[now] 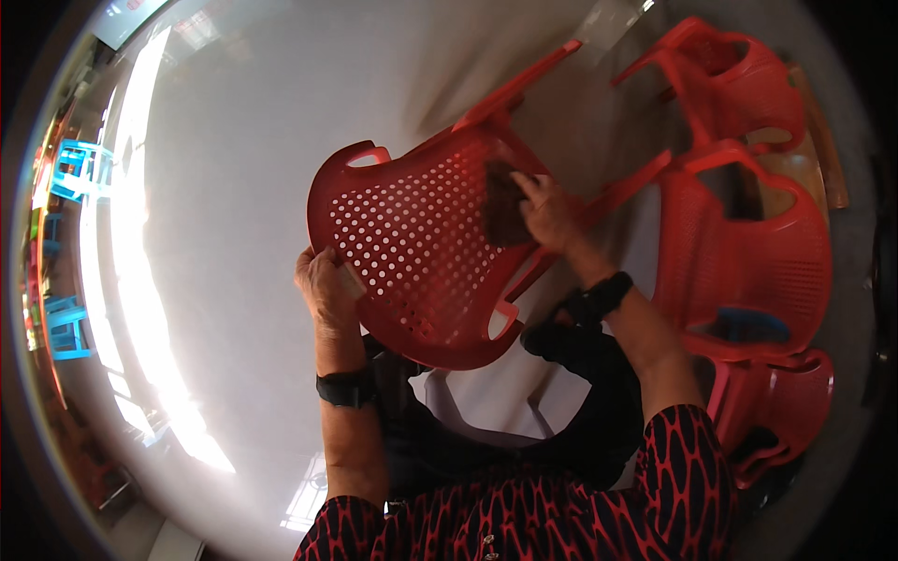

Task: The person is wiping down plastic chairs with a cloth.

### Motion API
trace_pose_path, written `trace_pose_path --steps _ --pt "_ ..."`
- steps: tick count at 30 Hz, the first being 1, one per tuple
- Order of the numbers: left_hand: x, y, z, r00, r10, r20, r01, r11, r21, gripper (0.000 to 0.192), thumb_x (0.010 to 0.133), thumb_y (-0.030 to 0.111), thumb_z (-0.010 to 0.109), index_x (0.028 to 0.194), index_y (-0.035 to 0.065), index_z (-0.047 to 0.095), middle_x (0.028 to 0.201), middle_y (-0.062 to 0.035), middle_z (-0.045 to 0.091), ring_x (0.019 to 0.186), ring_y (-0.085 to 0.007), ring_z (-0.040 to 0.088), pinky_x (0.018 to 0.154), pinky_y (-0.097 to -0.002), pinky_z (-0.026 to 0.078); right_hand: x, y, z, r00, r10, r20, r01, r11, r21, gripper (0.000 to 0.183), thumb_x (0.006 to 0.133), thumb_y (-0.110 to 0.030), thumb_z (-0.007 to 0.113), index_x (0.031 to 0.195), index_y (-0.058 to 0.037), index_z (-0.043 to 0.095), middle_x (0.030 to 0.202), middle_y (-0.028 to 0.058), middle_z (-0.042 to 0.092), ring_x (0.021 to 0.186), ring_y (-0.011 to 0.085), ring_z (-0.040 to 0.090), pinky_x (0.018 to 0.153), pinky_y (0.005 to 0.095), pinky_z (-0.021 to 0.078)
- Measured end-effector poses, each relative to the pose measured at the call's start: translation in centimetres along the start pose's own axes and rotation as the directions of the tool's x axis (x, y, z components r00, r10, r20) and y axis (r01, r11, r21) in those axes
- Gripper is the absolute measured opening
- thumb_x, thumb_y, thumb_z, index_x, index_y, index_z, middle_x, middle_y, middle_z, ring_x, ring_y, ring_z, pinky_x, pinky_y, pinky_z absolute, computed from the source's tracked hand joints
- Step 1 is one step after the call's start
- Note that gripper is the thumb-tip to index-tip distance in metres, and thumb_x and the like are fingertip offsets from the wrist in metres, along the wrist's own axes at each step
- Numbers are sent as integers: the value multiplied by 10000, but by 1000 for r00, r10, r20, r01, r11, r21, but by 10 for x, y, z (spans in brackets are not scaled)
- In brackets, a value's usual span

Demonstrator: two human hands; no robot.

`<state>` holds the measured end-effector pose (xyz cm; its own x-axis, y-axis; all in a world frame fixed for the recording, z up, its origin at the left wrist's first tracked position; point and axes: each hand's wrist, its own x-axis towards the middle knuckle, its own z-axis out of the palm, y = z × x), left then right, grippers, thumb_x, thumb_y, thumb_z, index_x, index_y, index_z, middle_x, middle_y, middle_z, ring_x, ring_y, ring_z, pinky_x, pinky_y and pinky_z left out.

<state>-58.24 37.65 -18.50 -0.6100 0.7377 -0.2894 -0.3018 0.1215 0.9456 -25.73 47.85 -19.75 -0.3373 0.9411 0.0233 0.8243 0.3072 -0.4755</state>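
Observation:
A red plastic chair (414, 329) is tilted before me, its perforated panel facing up and several legs or arms pointing away. My left hand (327, 287) grips the panel's curved left edge, thumb on top. Beside that thumb is a small pale patch (352, 282); whether it is a label or a loose piece I cannot tell. On the far right part of the panel, my right hand (548, 210) holds a dark brown cloth or pad (504, 203) against the plastic. The cloth and fingers are blurred, and the cloth hides some holes.
Several more red plastic chairs (754, 266) stand close together on the right, near my right forearm. A pale, glossy floor (266, 140) stretches ahead and left, with bright light reflections. Blue stools (77, 172) stand at the far left. My knees are below the chair.

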Motion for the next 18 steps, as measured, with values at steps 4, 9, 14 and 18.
trace_pose_path --steps 4,9,14,18 --pt "11 -12 -12 998 23 58 -26 998 59 202 828 13 487 1014 -67 495 879 -128 607 717 -159 592 617 -252 506 -35 -51 29 982 -11 -190 -21 986 -165 538 758 -111 603 1250 1 417 1179 295 386 1010 442 444 895 521 380" --pt "4 -3 -3 999 -2 51 4 999 -36 202 819 21 480 994 -76 501 862 -135 607 681 -168 601 588 -257 512 -88 -92 34 915 -387 -109 397 913 90 422 762 -91 589 1156 16 483 1122 276 422 977 427 478 833 488 433" --pt "-10 29 10 992 -126 -11 126 991 39 228 825 54 473 1007 -81 497 866 -131 610 680 -173 611 592 -263 519 -56 -28 13 995 -93 -26 82 954 -287 381 753 -141 590 1103 -15 511 996 196 489 940 351 523 755 416 490" --pt "-4 27 -3 993 -82 85 77 995 67 235 837 56 474 1029 -78 495 881 -133 616 691 -179 618 610 -271 529 -9 44 -19 947 317 -55 -307 837 -452 240 786 -200 541 905 2 594 1055 190 531 977 335 528 805 473 452"
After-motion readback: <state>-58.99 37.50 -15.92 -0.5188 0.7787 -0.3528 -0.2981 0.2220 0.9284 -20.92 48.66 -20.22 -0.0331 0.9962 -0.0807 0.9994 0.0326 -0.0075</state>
